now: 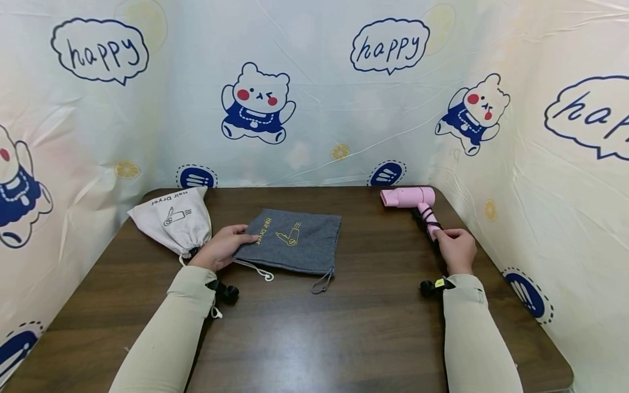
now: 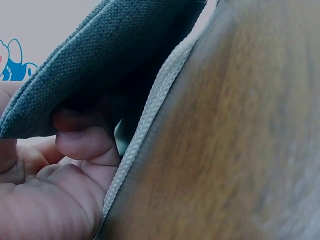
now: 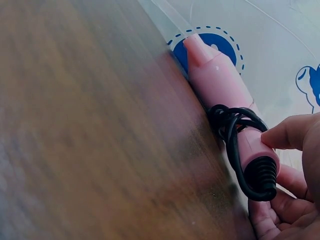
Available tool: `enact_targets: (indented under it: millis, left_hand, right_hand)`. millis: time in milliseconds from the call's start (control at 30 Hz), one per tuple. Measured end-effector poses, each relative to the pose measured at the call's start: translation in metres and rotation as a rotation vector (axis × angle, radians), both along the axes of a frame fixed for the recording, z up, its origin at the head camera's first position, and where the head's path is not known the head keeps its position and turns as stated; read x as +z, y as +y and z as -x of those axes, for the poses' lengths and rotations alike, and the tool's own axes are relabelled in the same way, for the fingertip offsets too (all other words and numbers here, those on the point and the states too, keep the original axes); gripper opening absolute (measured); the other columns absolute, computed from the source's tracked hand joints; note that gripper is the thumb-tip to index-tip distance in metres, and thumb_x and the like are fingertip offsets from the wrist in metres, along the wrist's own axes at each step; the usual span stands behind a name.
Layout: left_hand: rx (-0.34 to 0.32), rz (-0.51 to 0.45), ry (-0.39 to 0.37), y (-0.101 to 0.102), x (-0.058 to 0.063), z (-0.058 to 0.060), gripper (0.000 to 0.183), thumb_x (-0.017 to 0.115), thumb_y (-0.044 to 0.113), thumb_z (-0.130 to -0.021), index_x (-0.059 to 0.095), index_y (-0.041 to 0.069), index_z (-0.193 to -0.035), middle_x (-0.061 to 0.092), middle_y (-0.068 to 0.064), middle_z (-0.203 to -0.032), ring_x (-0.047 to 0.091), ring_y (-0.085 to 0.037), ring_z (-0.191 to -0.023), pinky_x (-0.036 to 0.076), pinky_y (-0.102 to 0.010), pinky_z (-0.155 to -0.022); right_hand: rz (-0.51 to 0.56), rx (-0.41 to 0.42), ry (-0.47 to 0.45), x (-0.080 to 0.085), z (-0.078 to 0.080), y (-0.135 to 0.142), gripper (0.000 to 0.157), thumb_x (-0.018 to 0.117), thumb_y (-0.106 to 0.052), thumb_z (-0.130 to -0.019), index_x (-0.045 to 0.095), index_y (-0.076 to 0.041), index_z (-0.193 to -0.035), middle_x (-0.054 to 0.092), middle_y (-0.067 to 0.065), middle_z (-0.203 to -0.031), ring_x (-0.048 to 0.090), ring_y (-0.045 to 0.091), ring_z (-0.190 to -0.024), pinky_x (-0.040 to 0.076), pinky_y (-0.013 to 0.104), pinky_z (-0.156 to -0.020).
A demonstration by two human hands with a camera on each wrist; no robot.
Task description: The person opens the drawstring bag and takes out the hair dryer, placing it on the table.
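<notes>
Brown table [image 1: 363, 338], left fingers [image 1: 237, 229] pinching grey pouch [image 1: 314, 243], partly hidden by cloth, right fingers [image 1: 449, 233] pinching pink hairdryer [image 1: 410, 197]

The grey pouch [image 1: 309, 245] is coarse, matt woven cloth; the white pouch [image 1: 179, 226], matt cloth; the hair dryer [image 1: 410, 197], smooth plastic; the tabletop [image 1: 314, 333], wood-grained, softly glossy.

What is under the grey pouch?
Fingers of the left grip show beneath the grey pouch, beside a white cord. Anything deeper underneath is covered by the pouch or too dark to make out.
</notes>
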State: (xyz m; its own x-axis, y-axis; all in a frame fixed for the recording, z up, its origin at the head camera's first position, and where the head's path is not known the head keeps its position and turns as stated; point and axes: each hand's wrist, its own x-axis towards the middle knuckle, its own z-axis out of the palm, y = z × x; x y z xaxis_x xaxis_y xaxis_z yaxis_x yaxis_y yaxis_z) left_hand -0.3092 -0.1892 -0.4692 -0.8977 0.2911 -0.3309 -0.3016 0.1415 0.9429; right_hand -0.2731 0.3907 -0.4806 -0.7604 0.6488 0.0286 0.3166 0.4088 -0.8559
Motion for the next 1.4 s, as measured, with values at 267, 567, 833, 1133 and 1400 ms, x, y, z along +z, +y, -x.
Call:
enact_targets:
  millis: [267,567,833,1133,1400]
  left_hand:
    - [0.033,0.011,-0.044,0.003,0.008,-0.001,0.064,0.062,0.024,-0.105,0.033,0.006,-0.159,0.061,-0.011,-0.127,0.07,-0.011,-0.088,0.06,-0.028,-0.076]
    - [-0.054,0.496,0.238,0.013,0.026,-0.009,0.069,0.059,0.029,-0.104,0.03,-0.004,-0.158,0.035,-0.03,-0.158,0.04,-0.044,-0.144,0.04,-0.056,-0.112]
    - [-0.118,0.977,0.487,0.036,0.033,-0.02,0.072,0.064,0.034,-0.1,0.039,-0.01,-0.15,0.033,-0.039,-0.149,0.037,-0.057,-0.135,0.041,-0.066,-0.104]
    - [-0.175,1.212,0.575,0.079,0.037,-0.048,0.087,0.062,0.062,-0.096,0.047,-0.007,-0.148,0.042,-0.033,-0.144,0.047,-0.051,-0.127,0.052,-0.064,-0.091]
    - [-0.315,1.229,0.484,0.089,0.031,-0.053,0.104,0.059,0.074,-0.091,0.042,-0.008,-0.153,0.042,-0.038,-0.151,0.044,-0.063,-0.133,0.049,-0.068,-0.099]
  right_hand:
    - [-0.052,0.003,0.061,0.006,0.003,-0.011,0.048,0.075,-0.043,-0.091,0.07,-0.007,-0.122,0.067,0.012,-0.115,0.056,0.03,-0.112,0.043,0.037,-0.092]
    - [-0.503,0.247,0.228,0.026,0.015,-0.064,0.037,0.076,-0.027,-0.087,0.072,-0.001,-0.113,0.068,0.023,-0.119,0.055,0.046,-0.116,0.035,0.059,-0.104]
    - [-0.772,0.784,0.156,0.036,0.02,-0.145,0.062,0.075,-0.048,-0.09,0.063,-0.004,-0.131,0.056,0.019,-0.144,0.049,0.041,-0.136,0.036,0.057,-0.116]
    - [-0.968,1.191,-0.042,0.039,0.011,-0.214,0.101,0.061,-0.079,-0.086,0.037,-0.017,-0.161,0.025,0.013,-0.17,0.025,0.04,-0.156,0.021,0.071,-0.12]
    - [-1.006,1.242,-0.258,0.037,0.011,-0.232,0.108,0.056,-0.089,-0.08,0.032,-0.025,-0.164,0.025,0.011,-0.171,0.023,0.042,-0.157,0.022,0.073,-0.118]
